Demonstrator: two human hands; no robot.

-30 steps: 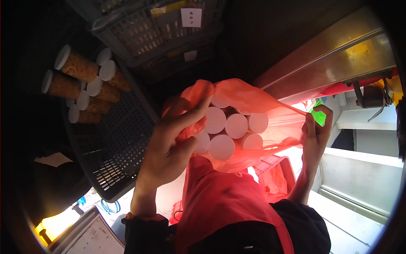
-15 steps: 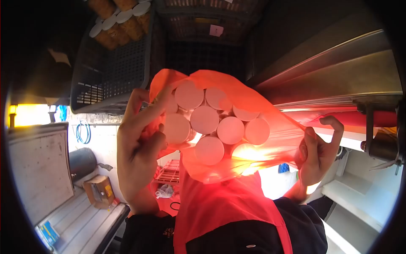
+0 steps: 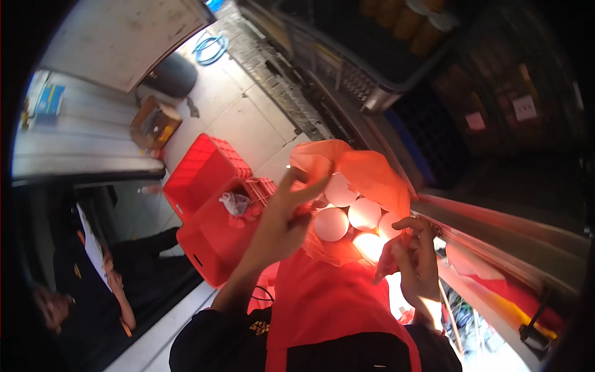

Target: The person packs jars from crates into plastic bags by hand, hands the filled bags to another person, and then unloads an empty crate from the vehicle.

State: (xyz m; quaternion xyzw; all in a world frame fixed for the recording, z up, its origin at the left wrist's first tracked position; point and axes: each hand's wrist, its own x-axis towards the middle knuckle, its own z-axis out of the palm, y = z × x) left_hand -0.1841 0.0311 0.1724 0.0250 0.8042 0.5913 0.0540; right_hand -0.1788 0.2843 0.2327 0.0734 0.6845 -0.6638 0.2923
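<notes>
An orange-red plastic bag (image 3: 375,177) hangs open before my red apron (image 3: 338,304). Several containers with round white lids (image 3: 331,224) stand packed inside it, their bodies mostly hidden by the bag. At the bag's left rim, my left hand (image 3: 285,214) grips the gathered plastic between thumb and fingers. My right hand (image 3: 412,254) pinches the lower right edge of the bag, its fingers bent.
Red crates (image 3: 207,167) stand on the floor at left, one bearing a small clear bag (image 3: 235,203). A co-worker (image 3: 93,279) holds a white sheet at lower left. A dark crate (image 3: 396,62) with lidded jars sits above right. A metal ledge (image 3: 496,229) runs along the right.
The view has swung round, bringing the red crates and co-worker into sight. My hands have come closer together, and the bag's mouth is narrower, with fewer lids showing.
</notes>
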